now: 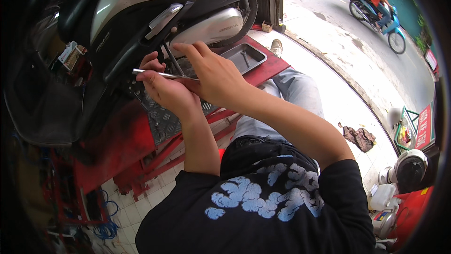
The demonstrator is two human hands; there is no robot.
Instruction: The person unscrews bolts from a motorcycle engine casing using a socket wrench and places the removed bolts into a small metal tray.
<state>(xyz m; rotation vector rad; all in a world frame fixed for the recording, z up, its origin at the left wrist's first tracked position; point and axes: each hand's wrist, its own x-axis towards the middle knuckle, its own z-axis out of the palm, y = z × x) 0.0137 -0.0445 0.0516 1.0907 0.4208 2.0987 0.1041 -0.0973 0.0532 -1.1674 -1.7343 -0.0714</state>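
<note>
A slim silver metal rod (155, 73) lies across my left hand (164, 87), held between its thumb and bent fingers, with one end jutting out to the left. My right hand (213, 70) closes over the other end, its thumb low by the rod and its front fingers reaching toward the scooter; that end is hidden. A dark narrow bar (174, 60) slants down between the hands; whether it joins the rod I cannot tell. Just beyond is the scooter's (136, 42) lower side, with a silver engine cover (211, 28).
The scooter stands on a red lift platform (271, 70) with a tread plate (162, 122). A metal tray (258, 55) holding a small tool sits on it, right of my hands. A dark rag (359, 137) lies on the tiled floor. A motorbike rider (379, 2) passes on the road.
</note>
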